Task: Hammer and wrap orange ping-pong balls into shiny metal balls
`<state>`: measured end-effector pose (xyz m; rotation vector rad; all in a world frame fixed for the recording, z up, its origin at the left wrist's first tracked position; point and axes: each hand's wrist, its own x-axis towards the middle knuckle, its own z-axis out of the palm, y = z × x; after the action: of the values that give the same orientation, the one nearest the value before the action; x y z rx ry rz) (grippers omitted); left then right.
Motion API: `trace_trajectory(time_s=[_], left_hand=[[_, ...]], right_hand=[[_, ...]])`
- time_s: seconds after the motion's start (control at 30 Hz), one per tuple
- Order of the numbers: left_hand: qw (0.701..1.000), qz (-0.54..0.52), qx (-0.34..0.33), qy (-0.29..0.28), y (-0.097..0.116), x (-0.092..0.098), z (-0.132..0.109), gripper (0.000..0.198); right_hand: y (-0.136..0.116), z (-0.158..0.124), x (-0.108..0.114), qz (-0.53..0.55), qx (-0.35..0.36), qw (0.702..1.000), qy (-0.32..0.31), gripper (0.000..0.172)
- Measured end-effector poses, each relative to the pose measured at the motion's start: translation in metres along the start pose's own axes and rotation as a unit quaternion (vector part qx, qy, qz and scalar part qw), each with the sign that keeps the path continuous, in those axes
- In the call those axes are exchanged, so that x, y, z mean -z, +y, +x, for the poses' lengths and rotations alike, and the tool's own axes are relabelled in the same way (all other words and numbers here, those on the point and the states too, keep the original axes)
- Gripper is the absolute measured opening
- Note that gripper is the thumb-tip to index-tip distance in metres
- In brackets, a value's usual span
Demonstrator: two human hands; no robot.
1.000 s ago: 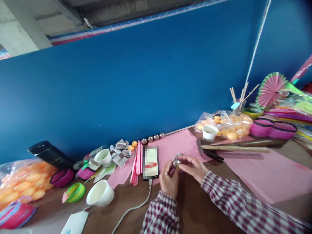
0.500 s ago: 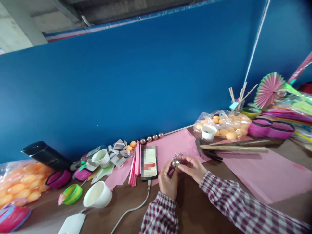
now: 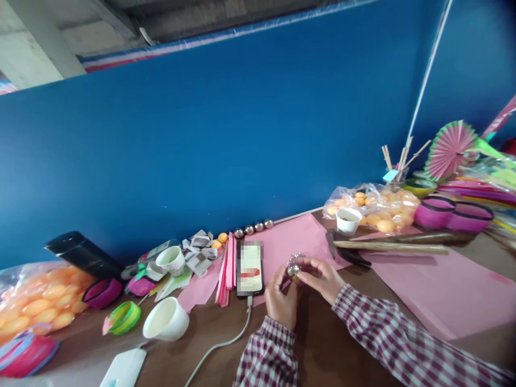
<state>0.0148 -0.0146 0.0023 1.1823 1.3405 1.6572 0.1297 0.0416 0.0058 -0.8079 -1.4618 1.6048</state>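
Note:
Between my two hands is a shiny metal ball (image 3: 293, 270), pinched by the fingers of both. My left hand (image 3: 282, 301) grips it from the left and below, with the thumb near its underside. From the right, my right hand (image 3: 324, 279) holds it with thumb and forefinger. A small silvery chain-like piece (image 3: 297, 256) shows just behind the ball; how it is attached cannot be made out. Close to my left hand lies a phone (image 3: 250, 269) with a cable. Several similar metal balls (image 3: 259, 227) stand in a row at the blue wall.
Pink paper (image 3: 298, 236) lies behind the hands. A hammer (image 3: 387, 246) and a small white cup (image 3: 349, 220) are to the right. A bag of orange balls (image 3: 387, 209) sits beyond. Left are a white bowl (image 3: 166, 320) and a green tape roll (image 3: 124, 318).
The whole view has shifted slightly, so things appear a little further right. Both hands still hold the ball in nearly the same grip.

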Motion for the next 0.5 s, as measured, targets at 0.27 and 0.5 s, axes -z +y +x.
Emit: trace_trajectory(time_s=[0.27, 0.5], left_hand=[[1.000, -0.023, 0.000, 0.009, 0.0012, -0.0017, -0.0006, 0.041], [1.000, -0.024, 0.005, 0.004, 0.0021, -0.0021, -0.0027, 0.040]], right_hand=[[0.0023, 0.0008, 0.0014, -0.014, -0.002, 1.000, -0.001, 0.040], [0.0004, 0.0002, 0.0021, -0.039, -0.003, 0.999, 0.010, 0.038]])
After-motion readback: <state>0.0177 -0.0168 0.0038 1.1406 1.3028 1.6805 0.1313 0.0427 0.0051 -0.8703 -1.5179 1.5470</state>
